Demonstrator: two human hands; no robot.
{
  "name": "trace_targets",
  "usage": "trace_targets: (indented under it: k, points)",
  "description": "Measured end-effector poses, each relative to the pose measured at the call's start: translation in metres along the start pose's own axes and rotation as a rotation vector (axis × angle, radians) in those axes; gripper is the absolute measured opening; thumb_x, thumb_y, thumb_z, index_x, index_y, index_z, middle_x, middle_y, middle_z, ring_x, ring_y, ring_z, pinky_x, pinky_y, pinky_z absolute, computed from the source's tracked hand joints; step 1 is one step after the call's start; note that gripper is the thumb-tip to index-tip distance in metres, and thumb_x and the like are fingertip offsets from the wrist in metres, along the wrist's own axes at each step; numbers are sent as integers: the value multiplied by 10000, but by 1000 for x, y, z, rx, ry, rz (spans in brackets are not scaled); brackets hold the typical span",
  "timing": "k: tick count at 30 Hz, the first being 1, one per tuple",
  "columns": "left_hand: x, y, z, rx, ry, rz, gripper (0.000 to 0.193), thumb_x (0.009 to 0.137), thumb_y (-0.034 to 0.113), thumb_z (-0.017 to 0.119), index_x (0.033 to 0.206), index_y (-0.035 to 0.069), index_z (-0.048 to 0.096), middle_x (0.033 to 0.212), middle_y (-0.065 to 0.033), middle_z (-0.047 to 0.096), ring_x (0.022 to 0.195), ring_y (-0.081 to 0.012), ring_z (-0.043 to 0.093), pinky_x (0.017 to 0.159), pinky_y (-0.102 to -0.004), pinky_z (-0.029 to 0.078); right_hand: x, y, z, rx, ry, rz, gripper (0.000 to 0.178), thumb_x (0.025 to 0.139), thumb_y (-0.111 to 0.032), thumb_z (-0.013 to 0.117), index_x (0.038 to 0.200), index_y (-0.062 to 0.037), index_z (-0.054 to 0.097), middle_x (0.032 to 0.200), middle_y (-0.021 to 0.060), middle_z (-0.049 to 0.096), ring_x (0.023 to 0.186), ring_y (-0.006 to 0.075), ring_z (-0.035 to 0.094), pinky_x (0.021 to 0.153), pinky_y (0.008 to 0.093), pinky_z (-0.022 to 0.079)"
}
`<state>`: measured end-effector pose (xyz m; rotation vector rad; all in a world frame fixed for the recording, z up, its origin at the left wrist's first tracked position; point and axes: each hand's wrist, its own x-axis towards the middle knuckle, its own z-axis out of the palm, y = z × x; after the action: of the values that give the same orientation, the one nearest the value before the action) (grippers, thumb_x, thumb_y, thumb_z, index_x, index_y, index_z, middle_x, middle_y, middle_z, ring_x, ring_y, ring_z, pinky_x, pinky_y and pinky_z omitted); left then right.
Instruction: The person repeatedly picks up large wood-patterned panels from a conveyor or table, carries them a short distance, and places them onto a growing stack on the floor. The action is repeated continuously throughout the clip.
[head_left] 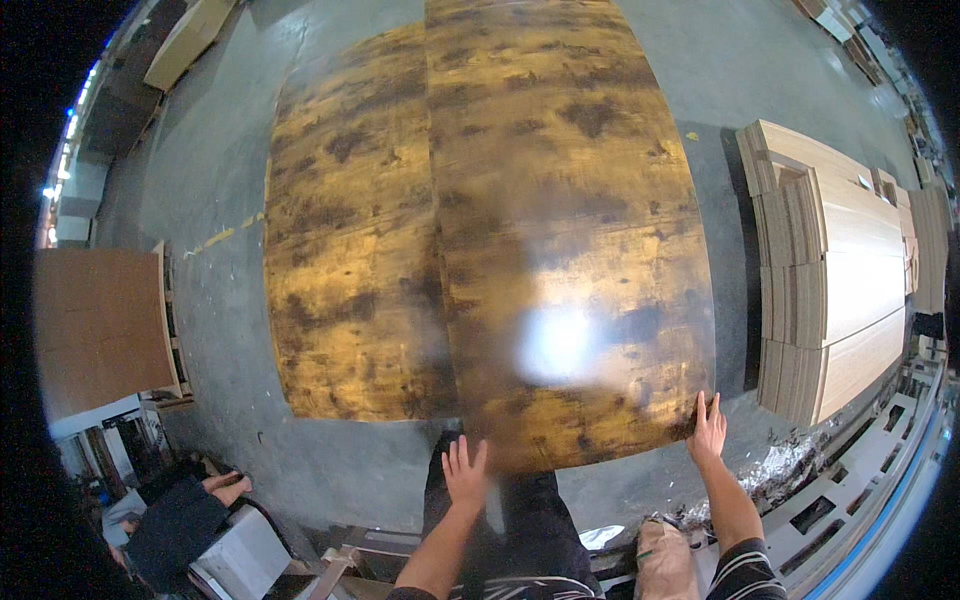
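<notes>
- A big brown sheet (570, 200) with dark blotches fills the middle of the frame. It is shiny, and a bright light spot shows on it near the lower middle.
- The sheet looks blurry, most of all near its bottom edge, so it may be moving.
- The person's right hand (708, 428) is at the lower right corner of the sheet. Its fingers are spread flat and point up, and they touch the edge. It does not seem to grip anything; it looks more like it is pressing or steadying the corner.
- The left hand (465, 472) is at the bottom edge, lower middle of the frame. It is open too, with fingers spread. It is right at the edge, but the blur hides whether it truly touches.
- The hands sit well apart, likely because so wide a sheet needs holding at two spots.
- A second sheet (350, 240) of the same kind lies to the left, partly under the first one, so they seem to make a pile.
- Under both is a grey floor (210, 180).
- At the right side stands a stack of pale wood boards (840, 270), kept neat and near.
- At the lower left, another person (180, 515) in dark clothes sits low.
</notes>
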<state>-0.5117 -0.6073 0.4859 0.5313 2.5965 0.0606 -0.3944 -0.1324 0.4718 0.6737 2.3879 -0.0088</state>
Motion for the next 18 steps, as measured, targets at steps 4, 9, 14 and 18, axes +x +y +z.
trace_targets:
  k: [4, 9, 14, 18]
  points:
    - [28, -4, 4, 29, 77, -15, 676, 707, 23, 583, 1352, 87, 389, 1415, -236, 272, 1287, -414, 287, 1055, -531, 221, 20, -13, -14, 84, 7, -11, 1083, 603, -26, 741, 1449, -221, 95, 1457, 208, 163, 1260, 334, 351, 1058, 450, 273]
    - [52, 8, 0, 25, 135, -43, 752, 664, 28, 601, 1367, 29, 334, 1415, -267, 248, 1290, -436, 271, 1061, -516, 224, 39, -19, -28, 102, 77, -38, 1071, 600, -19, 736, 1446, -232, 115, 1445, 207, 187, 1285, 334, 313, 1065, 453, 260]
    - [68, 4, -12, -100, 134, -58, 781, 667, 70, 630, 1380, 36, 313, 1338, -259, 362, 1237, -408, 346, 1045, -494, 264, 58, -20, -32, 158, 124, -75, 1039, 614, 15, 696, 1445, -228, 122, 1424, 229, 209, 1270, 378, 316, 1047, 456, 282]
    - [71, 1, -7, -96, 155, -9, 694, 711, 167, 626, 1352, 72, 376, 1097, -174, 521, 1072, -334, 476, 999, -473, 329, 62, -16, -22, 281, 151, -80, 971, 657, 43, 629, 1446, -201, 119, 1369, 268, 246, 1190, 423, 373, 967, 464, 357]
